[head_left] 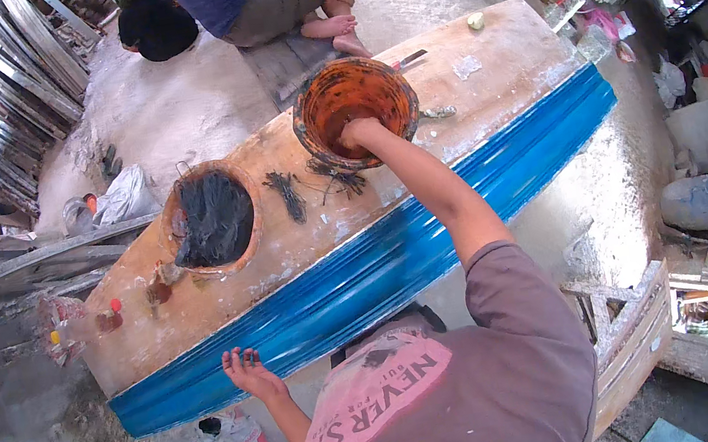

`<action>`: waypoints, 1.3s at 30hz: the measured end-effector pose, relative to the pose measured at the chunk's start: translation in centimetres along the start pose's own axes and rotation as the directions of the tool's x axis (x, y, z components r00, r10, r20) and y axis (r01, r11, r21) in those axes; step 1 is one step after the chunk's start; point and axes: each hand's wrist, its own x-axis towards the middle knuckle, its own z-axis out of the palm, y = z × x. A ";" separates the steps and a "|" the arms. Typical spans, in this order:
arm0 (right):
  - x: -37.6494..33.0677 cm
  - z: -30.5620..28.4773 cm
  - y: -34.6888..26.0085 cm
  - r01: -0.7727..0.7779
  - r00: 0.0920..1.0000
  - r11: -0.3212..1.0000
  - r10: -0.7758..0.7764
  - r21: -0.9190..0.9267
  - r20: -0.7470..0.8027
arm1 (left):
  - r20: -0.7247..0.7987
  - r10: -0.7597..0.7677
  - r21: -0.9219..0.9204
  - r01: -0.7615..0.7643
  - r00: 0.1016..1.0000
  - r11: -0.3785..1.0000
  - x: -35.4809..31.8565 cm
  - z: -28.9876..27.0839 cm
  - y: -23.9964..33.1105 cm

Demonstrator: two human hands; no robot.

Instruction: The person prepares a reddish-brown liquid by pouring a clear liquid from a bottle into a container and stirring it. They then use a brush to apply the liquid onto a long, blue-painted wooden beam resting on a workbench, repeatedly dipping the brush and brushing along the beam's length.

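Observation:
My right hand (352,134) reaches down into an orange bucket (381,87) smeared with dark stains, its fingers hidden inside. The bucket stands on a long wooden board (476,114). Palm up and fingers apart, my left hand (254,376) is by the near edge of a glossy blue ribbed piece (360,257) that runs along the board's near side. Dark smudges show on its fingertips. Bundles of dark thin strands (286,196) lie left of the bucket. Farther left, a second orange-rimmed container (255,209) holds a black plastic bag (214,217).
A knife (410,59) lies behind the bucket, and a small pale round thing (476,21) is at the board's far right. Clear plastic bottles (65,327) stand at the left end. Two other people sit beyond the board. A slatted wooden frame (634,325) is at my right.

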 end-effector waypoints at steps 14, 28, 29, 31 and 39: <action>-2.0 -0.1 -1.8 0.160 0.901 0.978 -0.089 0.135 -0.424 | -0.082 0.005 -0.139 -0.017 0.997 0.990 -0.3 -1.2 0.6; -14.7 -7.7 -2.6 0.585 0.143 0.743 0.300 0.325 -0.943 | 0.125 -0.062 -0.203 0.087 0.990 0.975 1.9 -0.6 -0.5; -14.5 -7.6 -1.7 0.466 0.258 0.793 0.302 0.392 -0.918 | 0.162 -0.062 -0.210 0.096 0.985 0.973 2.1 0.0 -0.5; -13.8 -5.9 -1.3 0.566 0.330 0.776 0.097 0.279 -0.939 | 0.216 -0.095 -0.206 0.141 0.972 0.968 2.7 1.5 -0.7; -15.3 0.5 5.9 0.468 0.497 0.744 0.225 0.477 -0.838 | 0.665 -0.166 -0.053 0.268 0.728 0.962 -0.5 10.2 -4.2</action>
